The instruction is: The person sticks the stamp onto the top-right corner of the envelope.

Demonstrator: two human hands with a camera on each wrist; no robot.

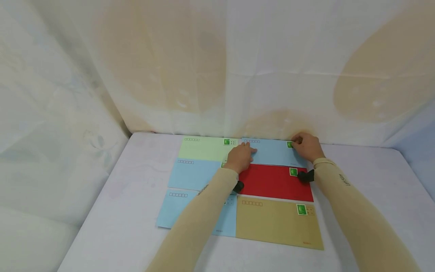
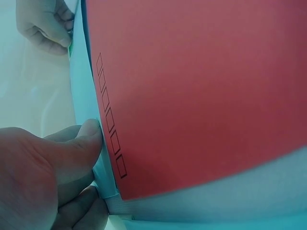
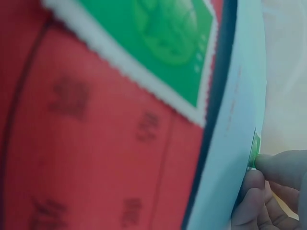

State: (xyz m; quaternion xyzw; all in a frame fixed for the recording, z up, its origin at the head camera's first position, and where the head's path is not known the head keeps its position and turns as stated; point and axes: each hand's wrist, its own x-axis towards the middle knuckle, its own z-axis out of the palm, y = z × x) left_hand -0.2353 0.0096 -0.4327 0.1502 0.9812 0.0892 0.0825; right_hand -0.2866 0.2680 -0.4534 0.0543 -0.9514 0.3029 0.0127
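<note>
In the head view my left hand point(image 1: 240, 156) rests over the left end of the upper right blue envelope point(image 1: 272, 153), fingers pointing forward. Its thumb point(image 2: 88, 136) lies along that envelope in the left wrist view, with the other fingers partly hidden beneath the hand. At the envelope's upper right corner, my right hand point(image 1: 307, 146) has its thumb and curled fingers at the edge of a green stamp point(image 3: 255, 151), pinching it against the corner. Just below lies a red envelope point(image 1: 272, 181), bearing its own green stamp point(image 1: 293, 172).
A pale green envelope point(image 1: 204, 148), two blue envelopes point(image 1: 193, 175) on the left and a gold envelope point(image 1: 275, 221) complete the neat rows on the white table point(image 1: 129, 196). Green stamps sit at their right ends. A patterned curtain point(image 1: 238, 75) hangs behind the table.
</note>
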